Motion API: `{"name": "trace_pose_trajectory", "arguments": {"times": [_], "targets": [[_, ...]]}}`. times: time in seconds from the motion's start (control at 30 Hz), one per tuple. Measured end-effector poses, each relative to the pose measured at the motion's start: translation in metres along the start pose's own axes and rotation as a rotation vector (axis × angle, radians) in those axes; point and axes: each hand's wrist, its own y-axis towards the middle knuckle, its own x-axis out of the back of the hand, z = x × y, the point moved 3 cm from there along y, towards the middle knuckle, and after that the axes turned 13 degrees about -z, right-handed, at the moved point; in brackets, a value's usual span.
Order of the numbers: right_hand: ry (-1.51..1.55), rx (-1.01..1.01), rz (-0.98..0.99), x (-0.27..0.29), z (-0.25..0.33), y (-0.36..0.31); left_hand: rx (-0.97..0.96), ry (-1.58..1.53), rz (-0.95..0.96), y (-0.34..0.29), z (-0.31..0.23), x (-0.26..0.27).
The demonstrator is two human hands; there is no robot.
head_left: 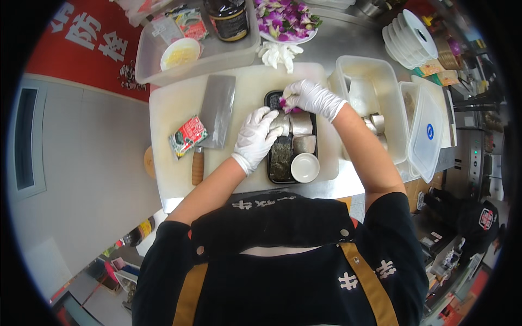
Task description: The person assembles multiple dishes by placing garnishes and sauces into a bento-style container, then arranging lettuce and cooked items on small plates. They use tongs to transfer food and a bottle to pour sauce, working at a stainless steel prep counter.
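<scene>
A black tray (pixel 269 173) lies on the white cutting board, holding several silvery-skinned fish pieces (pixel 300 124), a dark green seaweed sheet (pixel 281 162) and a small white dish (pixel 305 168). My left hand (pixel 256 137), in a white glove, reaches over the tray's left edge, its fingertips closed around one silvery piece. At the tray's far end, my gloved right hand (pixel 314 98) pinches a purple orchid flower (pixel 283 103); the fingers hide part of it.
Left on the board (pixel 168 103) lie a cleaver (pixel 217 111) and a red-green packet (pixel 188 136). Orchids (pixel 285 20) on a plate and a crumpled white glove (pixel 279 54) sit behind. A clear container (pixel 399 108) with more fish stands right; a person (pixel 467 217) works farther right.
</scene>
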Motion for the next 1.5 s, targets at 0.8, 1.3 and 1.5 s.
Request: {"name": "trace_pose_trajectory", "arguments": {"times": [0.8, 1.3, 1.5], "targets": [[0.048, -0.278, -0.775, 0.197, -0.116, 0.216, 0.271, -0.081, -0.072, -0.002, 0.005, 0.044], [0.826, 0.234, -0.476, 0.178, 0.018, 0.1, 0.503, -0.313, -0.128, 0.029, 0.011, 0.057], [1.198, 0.35, -0.173, 0.126, 0.042, 0.073, 0.717, -0.754, -0.202, 0.056, -0.001, 0.065]]}}
